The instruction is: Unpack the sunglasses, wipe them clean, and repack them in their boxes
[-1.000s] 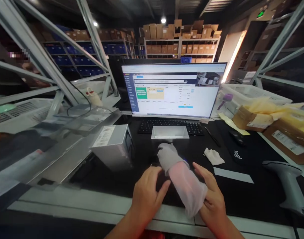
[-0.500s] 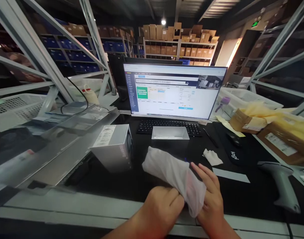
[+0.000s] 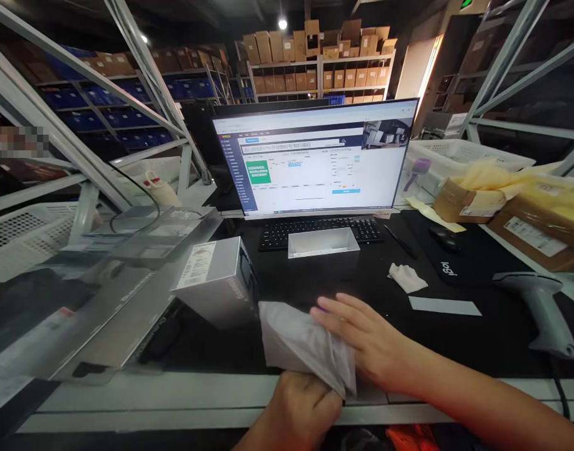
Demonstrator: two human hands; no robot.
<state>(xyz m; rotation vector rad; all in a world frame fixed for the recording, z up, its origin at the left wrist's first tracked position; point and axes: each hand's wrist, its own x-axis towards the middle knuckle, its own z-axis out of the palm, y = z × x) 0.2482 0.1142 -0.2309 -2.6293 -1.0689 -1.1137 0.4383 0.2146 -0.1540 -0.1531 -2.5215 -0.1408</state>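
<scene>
Pouch [image 3: 296, 335]: was over the desk [image 3: 287, 285], near edge
Left hand [image 3: 306, 401]: clenched its lower edge
Right hand [image 3: 366, 338]: lay along it, fingers outstretched
Monitor [image 3: 310, 163]: glowed behind
Shelves [image 3: 320, 74]: cartons [image 3: 287, 49] lined them

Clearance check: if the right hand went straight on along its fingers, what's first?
Beyond the white wrapping it already touches, the right hand would probably meet the grey box to its left; relative height and depth are unclear, so it might pass over.
</scene>
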